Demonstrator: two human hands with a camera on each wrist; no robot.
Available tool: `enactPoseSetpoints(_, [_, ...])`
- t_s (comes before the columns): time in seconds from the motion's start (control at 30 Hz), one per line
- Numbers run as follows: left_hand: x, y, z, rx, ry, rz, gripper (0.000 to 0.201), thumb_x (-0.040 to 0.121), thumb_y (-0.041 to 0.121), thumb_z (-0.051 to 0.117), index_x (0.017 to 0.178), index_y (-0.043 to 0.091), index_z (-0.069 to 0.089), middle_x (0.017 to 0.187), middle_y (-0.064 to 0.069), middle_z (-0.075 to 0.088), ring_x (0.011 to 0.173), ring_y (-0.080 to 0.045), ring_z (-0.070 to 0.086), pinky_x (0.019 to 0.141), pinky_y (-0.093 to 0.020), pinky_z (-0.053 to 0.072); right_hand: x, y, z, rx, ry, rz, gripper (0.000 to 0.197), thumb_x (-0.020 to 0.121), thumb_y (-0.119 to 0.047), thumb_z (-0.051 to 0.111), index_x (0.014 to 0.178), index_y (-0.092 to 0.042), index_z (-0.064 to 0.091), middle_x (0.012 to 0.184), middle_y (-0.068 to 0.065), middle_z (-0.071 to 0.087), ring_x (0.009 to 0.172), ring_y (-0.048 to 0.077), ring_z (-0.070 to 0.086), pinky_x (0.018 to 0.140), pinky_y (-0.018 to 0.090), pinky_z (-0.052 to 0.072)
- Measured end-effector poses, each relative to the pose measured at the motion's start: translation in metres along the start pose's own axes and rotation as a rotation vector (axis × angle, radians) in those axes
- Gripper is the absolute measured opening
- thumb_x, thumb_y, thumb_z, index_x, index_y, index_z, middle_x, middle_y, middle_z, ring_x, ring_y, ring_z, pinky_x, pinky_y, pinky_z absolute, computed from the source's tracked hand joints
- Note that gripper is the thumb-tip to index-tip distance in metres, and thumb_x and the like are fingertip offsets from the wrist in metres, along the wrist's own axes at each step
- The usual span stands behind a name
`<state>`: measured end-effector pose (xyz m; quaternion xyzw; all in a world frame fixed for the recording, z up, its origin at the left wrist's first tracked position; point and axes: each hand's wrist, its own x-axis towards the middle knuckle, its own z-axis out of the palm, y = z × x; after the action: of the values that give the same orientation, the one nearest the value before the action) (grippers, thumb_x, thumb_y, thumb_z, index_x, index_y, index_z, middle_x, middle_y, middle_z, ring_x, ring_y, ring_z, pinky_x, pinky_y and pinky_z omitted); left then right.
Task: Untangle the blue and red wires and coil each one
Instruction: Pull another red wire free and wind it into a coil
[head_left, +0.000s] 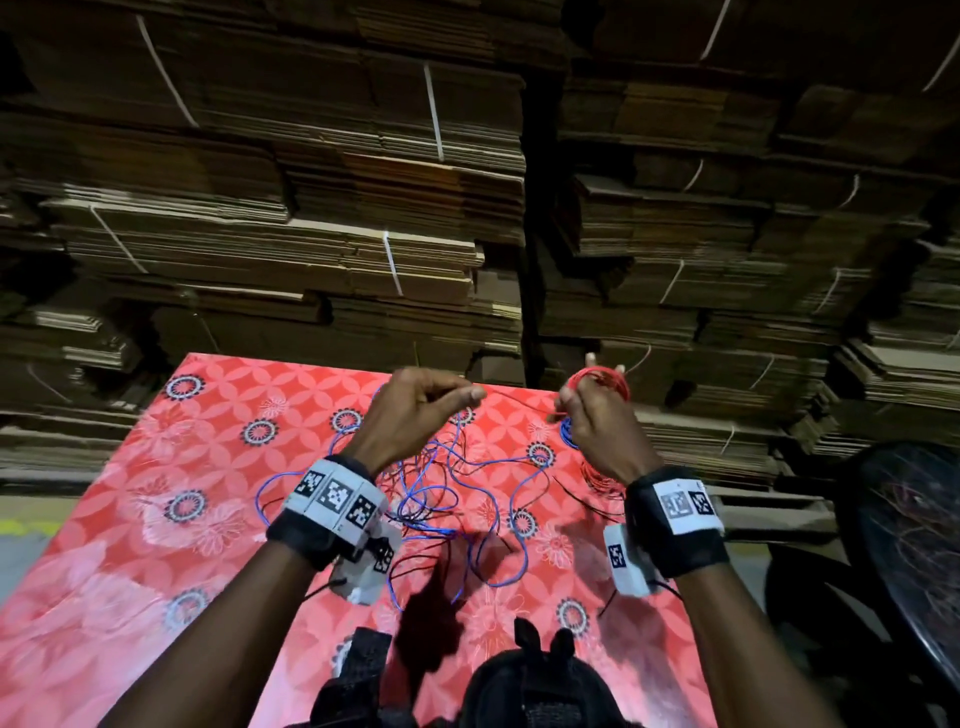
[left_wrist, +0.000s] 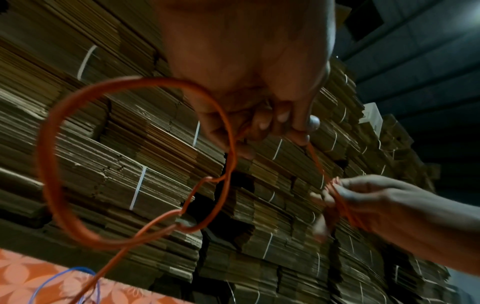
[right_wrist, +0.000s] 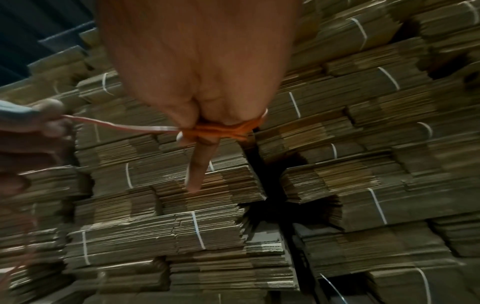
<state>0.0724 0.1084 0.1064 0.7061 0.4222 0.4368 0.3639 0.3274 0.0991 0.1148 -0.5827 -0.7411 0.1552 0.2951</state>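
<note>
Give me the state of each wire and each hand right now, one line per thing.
red wire: partly coiled around right hand, a strand running to left hand
blue wire: loose, tangled on the tablecloth
left hand: raised, pinching red wire
right hand: raised, holding red coil

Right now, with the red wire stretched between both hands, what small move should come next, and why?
Probably another wrap: the left hand should feed its pinched red wire round the red coil on the right hand. The strand runs taut between the two hands, while more red wire lies tangled with the blue wire on the tablecloth.
</note>
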Motion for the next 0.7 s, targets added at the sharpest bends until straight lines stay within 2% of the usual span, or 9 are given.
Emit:
enactPoseSetpoints(0.1, [0.01,0.007,-0.015,0.054,0.049,0.069,0.011,0.088,0.034,0.07,0.087,0.027,0.078,0.071,0.02,0.071,0.067,0.003,0.062,0.059,-0.024,0.048,-0.011,-0.006,0.001,0.035,-0.102,-0.003,0.02,0.104,-0.015,0.042,0.089,-0.012,0.054,0.069,0.002,0.072,0.086,0.007,0.066,0.116,0.05,0.023])
enactPoseSetpoints(0.2, [0.018,0.011,-0.028,0.283,0.08,0.179,0.032,0.085,0.055,0.062,0.09,0.028,0.078,0.082,0.012,0.075,0.072,-0.007,0.067,0.061,-0.035,0.052,-0.02,-0.013,-0.001,0.168,-0.225,-0.003,0.028,0.105,-0.019,0.04,0.087,-0.007,0.057,0.066,0.002,0.071,0.085,-0.005,0.06,0.11,0.048,0.033])
enactPoseSetpoints(0.3, [0.026,0.017,-0.038,0.563,0.15,0.243,0.045,0.081,0.071,0.049,0.087,0.034,0.075,0.081,0.01,0.073,0.073,-0.008,0.065,0.058,-0.032,0.05,-0.029,-0.027,-0.008,0.397,-0.477,0.023,0.036,0.106,-0.022,0.037,0.096,0.002,0.062,0.066,0.005,0.071,0.1,0.014,0.064,0.1,0.034,0.041])
enactPoseSetpoints(0.37, [0.029,0.018,-0.041,0.625,0.177,0.216,0.051,0.077,0.075,0.048,0.082,0.031,0.074,0.076,0.008,0.07,0.072,-0.01,0.064,0.057,-0.031,0.048,-0.037,-0.038,-0.013,0.606,-0.624,0.005,0.034,0.104,-0.02,0.037,0.099,0.003,0.061,0.064,0.005,0.069,0.116,0.024,0.062,0.107,0.028,0.037])
enactPoseSetpoints(0.4, [0.03,0.017,-0.04,0.621,0.183,0.197,0.049,0.077,0.074,0.052,0.08,0.03,0.073,0.074,0.008,0.069,0.071,-0.01,0.063,0.057,-0.031,0.047,-0.04,-0.043,-0.016,0.754,-0.639,-0.009,0.032,0.103,-0.02,0.039,0.098,0.003,0.06,0.062,0.006,0.068,0.12,0.026,0.061,0.113,0.032,0.032])
enactPoseSetpoints(0.47, [0.03,0.013,-0.035,0.579,0.192,0.163,0.038,0.08,0.067,0.06,0.078,0.031,0.072,0.071,0.009,0.068,0.07,-0.01,0.063,0.056,-0.03,0.044,-0.043,-0.054,-0.023,1.098,-0.589,-0.07,0.025,0.101,-0.02,0.044,0.094,-0.001,0.059,0.053,0.009,0.058,0.106,0.023,0.068,0.118,0.05,0.023])
enactPoseSetpoints(0.53, [0.029,0.008,-0.027,0.536,0.164,0.137,0.03,0.084,0.063,0.06,0.078,0.035,0.07,0.066,0.011,0.064,0.065,-0.005,0.059,0.054,-0.028,0.038,-0.041,-0.06,-0.028,1.432,-0.521,-0.128,0.02,0.1,-0.013,0.044,0.09,-0.004,0.059,0.049,0.012,0.043,0.099,0.025,0.069,0.117,0.056,0.017])
enactPoseSetpoints(0.63, [0.024,-0.002,-0.016,0.513,0.089,0.144,0.041,0.084,0.071,0.049,0.072,0.035,0.067,0.054,0.009,0.054,0.051,0.0,0.047,0.05,-0.026,0.03,-0.034,-0.064,-0.033,1.767,-0.422,-0.121,0.019,0.102,-0.011,0.038,0.096,-0.001,0.054,0.056,0.011,0.052,0.129,0.045,0.049,0.119,0.054,0.021])
enactPoseSetpoints(0.7, [0.017,-0.011,-0.011,0.512,0.045,0.16,0.051,0.084,0.072,0.045,0.071,0.029,0.068,0.05,0.006,0.05,0.049,-0.004,0.046,0.048,-0.024,0.026,-0.028,-0.066,-0.037,1.959,-0.367,-0.14,0.03,0.104,-0.011,0.028,0.1,0.002,0.054,0.062,0.012,0.057,0.134,0.047,0.041,0.12,0.055,0.01])
